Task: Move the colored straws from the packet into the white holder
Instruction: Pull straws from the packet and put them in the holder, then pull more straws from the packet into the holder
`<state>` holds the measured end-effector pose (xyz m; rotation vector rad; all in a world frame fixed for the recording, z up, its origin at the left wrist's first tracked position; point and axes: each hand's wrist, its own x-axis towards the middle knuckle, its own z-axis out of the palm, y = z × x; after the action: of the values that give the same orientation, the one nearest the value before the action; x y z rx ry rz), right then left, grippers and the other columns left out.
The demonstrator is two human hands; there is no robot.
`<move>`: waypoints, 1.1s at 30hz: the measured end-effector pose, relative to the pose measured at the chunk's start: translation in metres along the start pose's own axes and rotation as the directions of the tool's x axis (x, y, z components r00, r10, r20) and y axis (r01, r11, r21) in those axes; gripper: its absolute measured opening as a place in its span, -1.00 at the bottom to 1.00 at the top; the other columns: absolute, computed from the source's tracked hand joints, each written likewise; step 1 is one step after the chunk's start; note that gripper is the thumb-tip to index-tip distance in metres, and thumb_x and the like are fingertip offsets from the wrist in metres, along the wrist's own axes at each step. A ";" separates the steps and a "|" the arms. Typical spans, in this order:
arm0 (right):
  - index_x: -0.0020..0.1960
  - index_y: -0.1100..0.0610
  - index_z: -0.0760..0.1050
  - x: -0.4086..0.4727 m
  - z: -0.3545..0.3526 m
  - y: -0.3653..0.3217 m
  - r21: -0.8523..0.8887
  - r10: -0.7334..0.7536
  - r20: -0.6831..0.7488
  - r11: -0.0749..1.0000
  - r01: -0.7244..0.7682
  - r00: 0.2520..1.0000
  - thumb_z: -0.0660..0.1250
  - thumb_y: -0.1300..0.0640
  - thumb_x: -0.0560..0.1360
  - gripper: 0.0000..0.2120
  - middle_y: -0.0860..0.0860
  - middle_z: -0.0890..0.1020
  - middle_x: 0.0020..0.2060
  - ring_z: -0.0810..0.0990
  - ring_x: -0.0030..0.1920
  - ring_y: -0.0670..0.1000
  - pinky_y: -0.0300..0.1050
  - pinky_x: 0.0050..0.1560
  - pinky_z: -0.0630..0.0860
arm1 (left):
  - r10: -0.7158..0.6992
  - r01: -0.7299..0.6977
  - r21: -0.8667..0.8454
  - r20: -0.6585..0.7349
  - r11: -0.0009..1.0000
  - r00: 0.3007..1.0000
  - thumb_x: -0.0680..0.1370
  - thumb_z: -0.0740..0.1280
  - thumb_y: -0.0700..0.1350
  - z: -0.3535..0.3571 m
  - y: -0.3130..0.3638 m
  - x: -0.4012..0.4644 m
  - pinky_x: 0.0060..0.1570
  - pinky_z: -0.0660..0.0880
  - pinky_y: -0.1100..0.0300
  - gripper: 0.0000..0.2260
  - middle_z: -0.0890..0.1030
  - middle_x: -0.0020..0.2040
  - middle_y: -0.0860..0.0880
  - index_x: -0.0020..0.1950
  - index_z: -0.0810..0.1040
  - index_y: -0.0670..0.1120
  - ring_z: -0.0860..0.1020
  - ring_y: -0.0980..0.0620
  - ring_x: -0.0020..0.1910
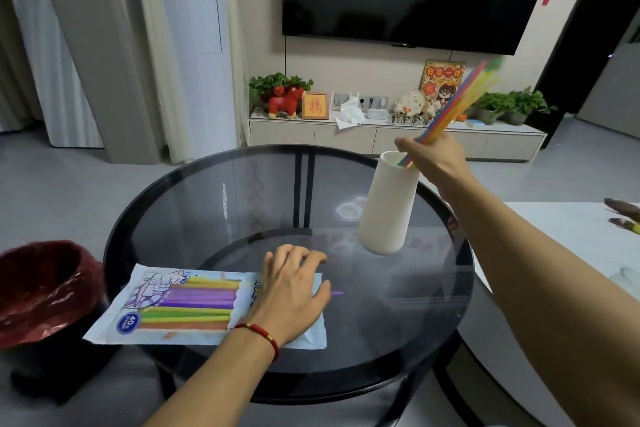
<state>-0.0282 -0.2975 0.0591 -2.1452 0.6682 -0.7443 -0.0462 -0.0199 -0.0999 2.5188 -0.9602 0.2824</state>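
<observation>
- right hand: gripping a straw bunch, tips inside the holder; slanted entry may tip the holder.
- left hand: near the holder, flat on the packet, holding nothing; remaining straws could roll out.

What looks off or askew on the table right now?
The white holder leans left rather than standing upright, while the right hand feeds a bunch of straws into its mouth. One purple straw pokes out of the packet under the left hand. Nothing spilled.
</observation>
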 end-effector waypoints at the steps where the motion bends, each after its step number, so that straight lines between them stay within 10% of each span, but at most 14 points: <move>1: -0.21 0.01 0.65 0.000 -0.001 0.000 0.040 0.020 0.033 0.999 -0.021 0.999 0.46 -0.20 0.41 -0.72 0.02 0.68 -0.23 0.60 -0.22 0.05 0.03 -0.19 0.58 | 0.000 -0.002 0.033 0.032 0.999 0.999 0.53 0.14 0.21 -0.001 -0.002 0.000 0.37 0.21 -0.02 -0.58 0.43 0.26 0.08 0.35 0.40 0.11 0.29 0.01 0.34; 8: 0.24 0.09 0.58 -0.003 -0.009 0.002 0.185 -0.027 0.106 0.983 0.006 0.994 0.48 -0.25 0.44 -0.47 0.03 0.67 -0.04 0.59 -0.13 -0.01 -0.10 -0.19 0.48 | -0.019 -0.007 0.102 0.254 0.995 0.967 0.37 0.09 0.46 -0.005 -0.013 -0.006 0.47 0.10 -0.19 -0.23 0.31 0.40 0.07 0.53 0.17 0.16 0.20 -0.01 0.43; 12: 0.41 0.14 0.46 -0.012 -0.013 0.003 0.150 -0.041 -0.042 0.988 0.047 0.998 0.42 -0.20 0.51 -0.39 0.15 0.60 0.22 0.61 0.15 0.11 0.13 0.20 0.60 | -0.039 -0.002 0.115 0.354 0.993 0.935 0.27 0.16 0.56 -0.008 -0.016 -0.009 0.51 -0.08 -0.29 -0.01 0.15 0.55 0.02 0.59 -0.04 0.18 0.04 -0.05 0.55; 17: 0.01 0.18 0.58 -0.078 -0.010 0.018 0.090 -0.302 -0.455 0.920 0.381 0.837 0.29 0.08 0.55 -0.82 0.06 0.65 -0.14 0.57 -0.18 0.02 -0.34 -0.19 0.45 | -0.019 -0.072 0.168 0.485 0.983 0.874 0.16 0.22 0.62 -0.007 -0.020 -0.018 0.48 -0.29 -0.32 0.17 -0.06 0.64 -0.07 0.54 -0.35 0.22 -0.15 -0.11 0.60; 20: -0.12 0.13 0.64 -0.134 0.023 0.049 0.103 -0.306 0.034 0.948 0.301 0.951 0.33 0.14 0.58 -0.84 0.02 0.69 -0.25 0.60 -0.28 -0.02 -0.40 -0.28 0.44 | 0.015 -0.102 0.149 0.497 0.984 0.867 0.15 0.26 0.60 -0.010 -0.019 -0.018 0.49 -0.24 -0.32 0.22 0.10 0.57 -0.03 0.56 -0.35 0.17 0.01 -0.08 0.58; 23: 0.17 0.11 0.67 -0.175 0.061 0.075 -0.034 -0.222 0.483 0.962 0.272 0.847 0.28 0.11 0.67 -0.79 0.01 0.74 0.03 0.68 -0.05 -0.01 -0.11 0.00 0.59 | 0.059 -0.123 0.149 0.376 0.981 0.925 0.18 0.26 0.53 -0.015 -0.016 -0.017 0.52 -0.05 -0.25 0.19 0.29 0.42 0.05 0.60 -0.23 0.06 0.25 -0.03 0.44; 33: 0.05 0.06 0.73 -0.201 0.101 0.074 0.258 -0.305 0.402 0.942 0.212 0.864 0.54 0.15 0.48 -0.85 -0.07 0.73 -0.13 0.60 -0.27 -0.25 -0.39 -0.20 0.52 | 0.114 -0.127 0.072 0.164 0.989 0.980 0.24 0.30 0.39 -0.024 -0.015 -0.013 0.30 0.33 0.00 0.06 0.44 0.23 0.09 0.61 -0.07 0.05 0.43 0.02 0.21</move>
<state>-0.1146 -0.1592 -0.1121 -2.1258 0.0573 -0.4158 -0.0463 0.0086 -0.0877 2.5931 -1.1890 0.1605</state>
